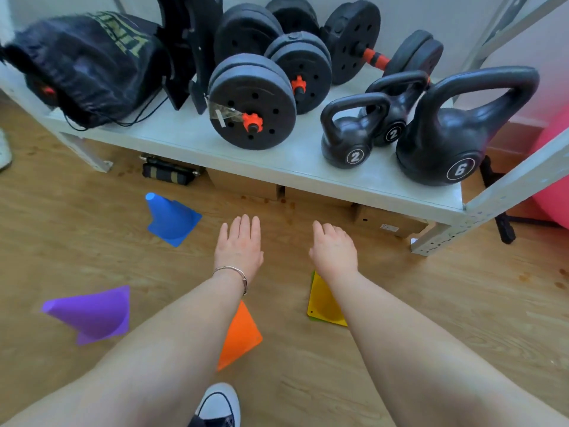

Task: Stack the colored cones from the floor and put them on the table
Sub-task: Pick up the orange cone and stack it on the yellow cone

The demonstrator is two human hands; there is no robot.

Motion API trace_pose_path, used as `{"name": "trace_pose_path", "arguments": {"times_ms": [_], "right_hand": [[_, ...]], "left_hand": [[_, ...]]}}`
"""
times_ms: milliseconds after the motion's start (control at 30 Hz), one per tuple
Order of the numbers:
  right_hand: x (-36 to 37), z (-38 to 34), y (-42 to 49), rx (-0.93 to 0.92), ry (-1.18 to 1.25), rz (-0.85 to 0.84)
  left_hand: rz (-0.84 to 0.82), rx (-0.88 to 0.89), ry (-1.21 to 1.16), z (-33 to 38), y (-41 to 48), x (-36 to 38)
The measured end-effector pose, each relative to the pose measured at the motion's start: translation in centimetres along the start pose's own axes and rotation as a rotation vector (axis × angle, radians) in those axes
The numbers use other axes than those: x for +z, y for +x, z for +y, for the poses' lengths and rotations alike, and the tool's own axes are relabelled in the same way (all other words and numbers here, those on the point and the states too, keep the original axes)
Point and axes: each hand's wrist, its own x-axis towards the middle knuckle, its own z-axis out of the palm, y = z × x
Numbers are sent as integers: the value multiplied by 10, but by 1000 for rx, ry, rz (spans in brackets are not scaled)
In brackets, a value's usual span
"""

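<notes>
Several colored cones lie on the wooden floor. A blue cone (171, 220) stands upright at the upper left. A purple cone (95, 312) lies on its side at the left. An orange cone (240, 337) is partly hidden under my left forearm. A yellow cone (323, 303), with a green edge showing beneath it, is partly covered by my right wrist. My left hand (238, 245) and my right hand (334, 248) hover palm down above the floor, fingers extended, holding nothing. The low white table (197, 140) stands just beyond them.
On the table sit a black bag (89, 66), black dumbbells (255, 100) and three kettlebells (449, 140). Cardboard boxes (388, 220) and a dark strap bundle (169, 172) lie under it. A metal shelf post (480, 220) stands at right, a pink object (554, 180) beyond. My shoe (220, 405) is at the bottom.
</notes>
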Motion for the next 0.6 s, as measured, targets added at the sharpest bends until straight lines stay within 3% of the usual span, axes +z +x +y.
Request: {"name": "trace_pose_path", "arguments": {"times_ms": [200,400,600], "right_hand": [[44,-53,-15,-166,27,-125],[87,-87,-35,-217,48,-262],[125,-104,-53,-258,3,-363]], "left_hand": [[-82,-271,-38,-54,-57,28],[-123,-496,-78,-103,-100,49],[-227,-562,-54,-121,-141,82]]}}
